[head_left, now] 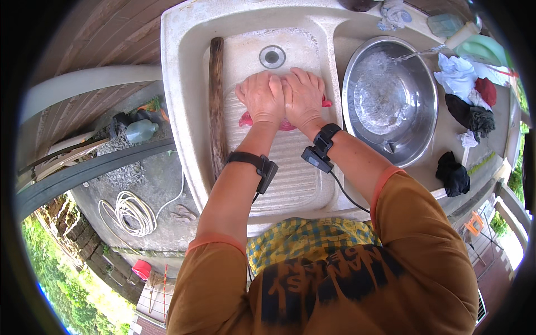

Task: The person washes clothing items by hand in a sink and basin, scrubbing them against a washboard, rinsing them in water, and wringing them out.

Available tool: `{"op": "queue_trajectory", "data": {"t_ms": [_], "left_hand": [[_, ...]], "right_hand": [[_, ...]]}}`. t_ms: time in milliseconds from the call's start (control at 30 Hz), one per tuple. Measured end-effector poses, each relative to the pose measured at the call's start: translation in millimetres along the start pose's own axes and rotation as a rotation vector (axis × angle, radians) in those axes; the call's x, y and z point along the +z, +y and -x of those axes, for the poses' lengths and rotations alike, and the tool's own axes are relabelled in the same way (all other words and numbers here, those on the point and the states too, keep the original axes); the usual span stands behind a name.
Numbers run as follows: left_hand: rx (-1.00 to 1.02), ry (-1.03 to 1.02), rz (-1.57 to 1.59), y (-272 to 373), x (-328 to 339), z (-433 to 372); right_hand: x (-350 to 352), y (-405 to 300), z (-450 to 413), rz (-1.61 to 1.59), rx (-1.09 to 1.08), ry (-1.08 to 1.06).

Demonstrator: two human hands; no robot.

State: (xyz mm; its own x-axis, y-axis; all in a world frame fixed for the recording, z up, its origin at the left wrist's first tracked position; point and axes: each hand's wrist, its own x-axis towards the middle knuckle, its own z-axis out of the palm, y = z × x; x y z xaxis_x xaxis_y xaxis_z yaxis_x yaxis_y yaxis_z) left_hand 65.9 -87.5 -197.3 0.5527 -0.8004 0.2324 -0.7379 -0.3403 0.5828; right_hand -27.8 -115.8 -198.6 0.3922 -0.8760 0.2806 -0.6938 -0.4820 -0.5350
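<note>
My left hand [263, 96] and my right hand [303, 98] press side by side on a bunched red cloth [287, 125], fingers bent over it. Most of the cloth is hidden under the palms; bits stick out at both sides and toward me. Beneath lies the ribbed washboard floor [289, 176] of a speckled stone laundry sink [180, 104]. Beyond my fingertips sits the metal drain [272, 56]. Left of my left hand, a dark wooden stick [216, 100] lies lengthwise along the basin's side.
Right of the divider, a steel basin [421, 121] catches running water from a pale spout [460, 36]. White garments [455, 75], a red cloth [485, 91] and a black cloth [452, 173] lie along the right ledge. A coiled hose [134, 213] rests on the ground at left.
</note>
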Motion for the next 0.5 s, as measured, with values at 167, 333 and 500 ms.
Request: {"op": "queue_trajectory", "data": {"t_ms": [167,333,500], "left_hand": [[-0.125,-0.396,0.115,19,-49,52],[0.128,-0.222,0.269,12,-58,86],[0.013,-0.057,0.107,-6,3,-1]], "right_hand": [[-46,-3,53,-0.227,0.044,-0.123],[-58,-11,83,-0.179,-0.069,-0.148],[0,2,-4,-0.016,0.072,-0.131]]}}
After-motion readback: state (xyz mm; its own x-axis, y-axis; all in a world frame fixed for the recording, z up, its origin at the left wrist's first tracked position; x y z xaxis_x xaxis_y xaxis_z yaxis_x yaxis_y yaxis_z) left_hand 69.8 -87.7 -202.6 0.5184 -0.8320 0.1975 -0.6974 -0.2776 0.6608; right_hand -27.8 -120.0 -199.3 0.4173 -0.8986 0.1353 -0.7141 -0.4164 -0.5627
